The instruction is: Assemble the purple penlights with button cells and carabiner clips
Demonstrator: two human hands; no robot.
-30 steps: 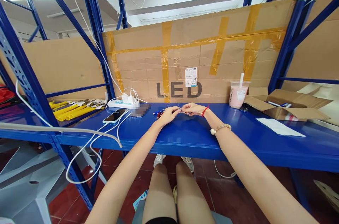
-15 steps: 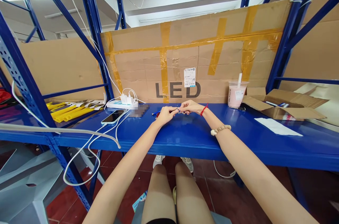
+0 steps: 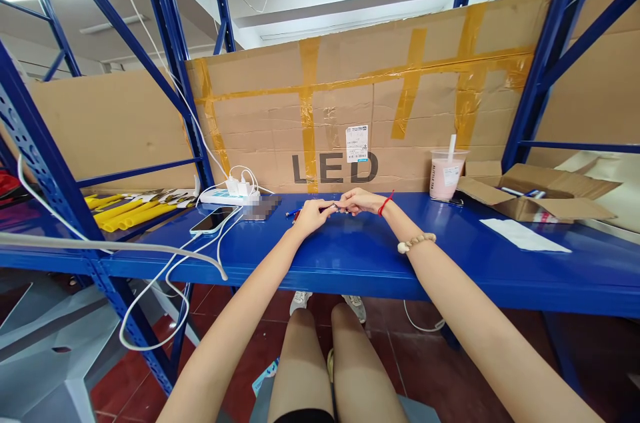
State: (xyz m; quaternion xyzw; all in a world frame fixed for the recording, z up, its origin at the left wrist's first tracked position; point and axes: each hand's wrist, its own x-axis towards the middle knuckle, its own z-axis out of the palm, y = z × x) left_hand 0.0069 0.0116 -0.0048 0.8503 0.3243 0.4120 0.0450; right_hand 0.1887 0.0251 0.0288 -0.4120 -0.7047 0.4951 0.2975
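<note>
Over the blue shelf top (image 3: 380,243), my left hand (image 3: 315,215) and my right hand (image 3: 361,201) meet, fingertips nearly touching. Both have the fingers closed in a pinch. Whatever they pinch is too small and too covered by the fingers to name. Just left of my left hand, a thin blue object like a pen (image 3: 292,213) sticks out, with a bit of red beside it. Small bits lie under the fingertips, too tiny to make out. My right wrist wears a red string (image 3: 385,203) and, further up, a beaded bracelet (image 3: 417,243).
To the left are a phone (image 3: 215,220), a white power strip (image 3: 230,196) with cables and yellow-handled tools (image 3: 135,213). On the right stand a pink drink cup (image 3: 445,176), an open cardboard box (image 3: 543,206) and white paper (image 3: 525,235). A cardboard panel (image 3: 400,103) closes off the back.
My hands stay together in almost the same place, with only slight finger movement. The whole view has shifted a little.
</note>
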